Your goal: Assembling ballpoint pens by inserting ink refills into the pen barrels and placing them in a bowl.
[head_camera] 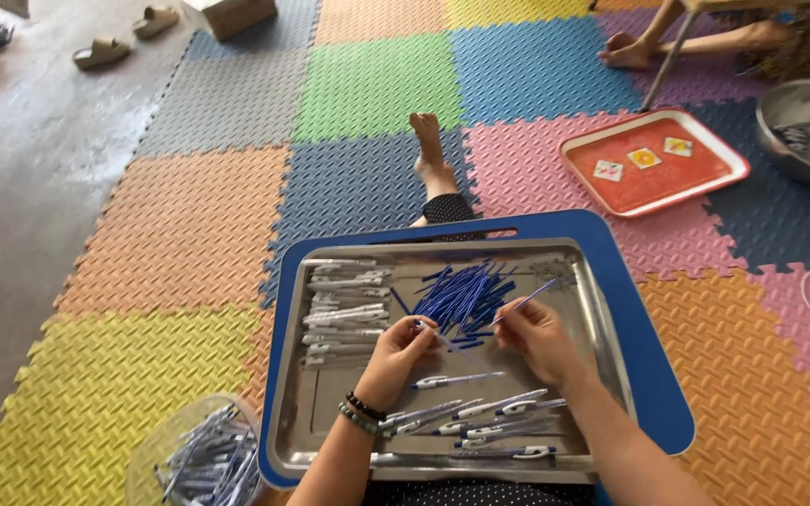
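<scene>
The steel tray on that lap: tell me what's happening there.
A person sitting on coloured foam mats works over a steel tray set on a blue board. The right hand pinches a thin blue refill; the left hand holds a pen barrel. A pile of blue refills lies ahead, empty barrels to the left, and assembled pens nearest the person.

Refills (461, 298) lie in the tray (592, 309), right of barrels (344, 314), behind pens (480, 417).
</scene>
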